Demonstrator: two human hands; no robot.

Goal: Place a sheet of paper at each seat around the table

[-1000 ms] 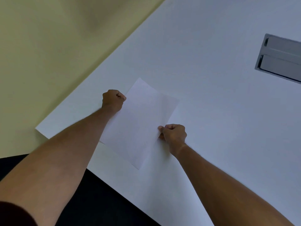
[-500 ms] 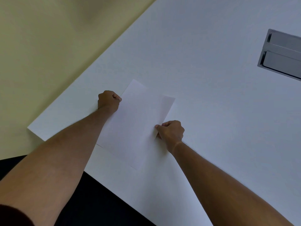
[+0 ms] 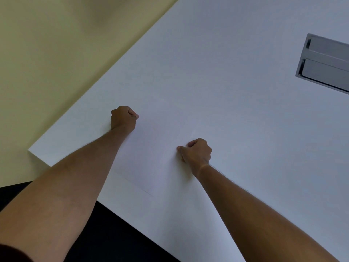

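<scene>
Paper (image 3: 154,157) lies flat on the white table (image 3: 226,91) near its corner, barely visible against it. I see my left hand (image 3: 123,118) and right hand (image 3: 197,152) curled, each pinching a side edge of it.

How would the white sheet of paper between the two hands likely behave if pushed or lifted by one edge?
The white sheet of paper lies so flat on the white table that its edges barely show, so it is probably very thin and light, and would likely droop if lifted. On that smooth top it may slide easily. The left hand and right hand pinch opposite edges, which suggests it needs steadying.
</scene>
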